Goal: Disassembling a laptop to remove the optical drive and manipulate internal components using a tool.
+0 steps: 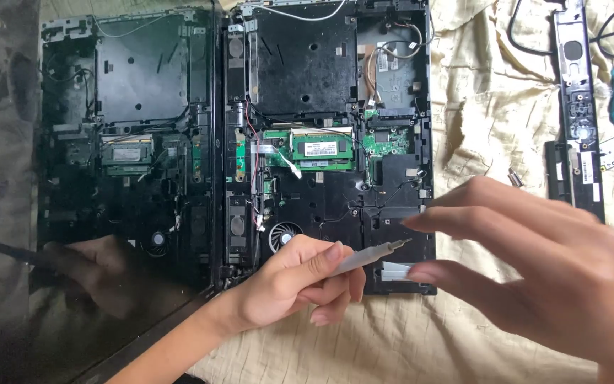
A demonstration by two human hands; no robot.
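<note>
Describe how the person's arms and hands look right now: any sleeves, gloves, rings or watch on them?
Both are bare. The left hand has no glove and no ring that shows, with short, plain nails; its forearm is uncovered to the frame edge, with no sleeve or watch in view. The right hand is also ungloved and ringless, though motion blur hides fine detail, and its wrist is cut off by the frame.
</note>
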